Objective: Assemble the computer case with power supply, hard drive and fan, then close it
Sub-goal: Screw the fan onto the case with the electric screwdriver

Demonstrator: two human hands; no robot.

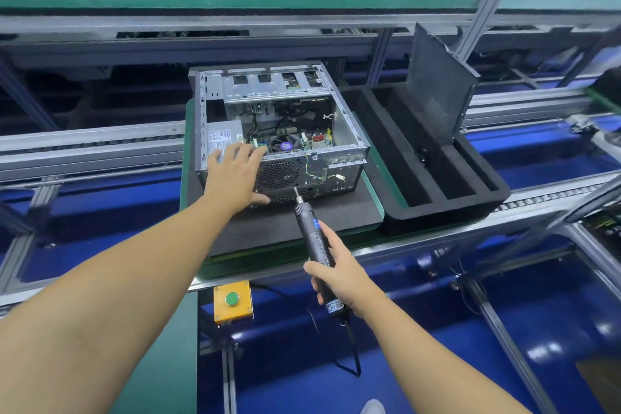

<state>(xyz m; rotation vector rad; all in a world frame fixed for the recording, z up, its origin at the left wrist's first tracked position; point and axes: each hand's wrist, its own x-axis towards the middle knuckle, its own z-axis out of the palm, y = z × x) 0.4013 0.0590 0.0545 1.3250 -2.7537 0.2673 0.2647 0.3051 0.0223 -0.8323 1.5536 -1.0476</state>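
An open computer case (349, 131) lies on a dark foam pad (289, 228), its inside facing up. A grey power supply (223, 138) sits in its left part, and the motherboard with a CPU cooler (285, 145) lies in the middle. A round fan grille (278, 175) shows on the rear panel facing me. My left hand (235, 175) rests with spread fingers on the case's near left edge, over the power supply. My right hand (339, 274) grips a black electric screwdriver (311, 232). Its bit tip is at the lower rear panel, just right of the fan grille.
A black foam tray (470, 202) with long slots stands to the right, with a dark side panel (437, 94) leaning upright in it. A yellow box with a green button (232, 301) hangs at the near rail. Conveyor rails run left and right.
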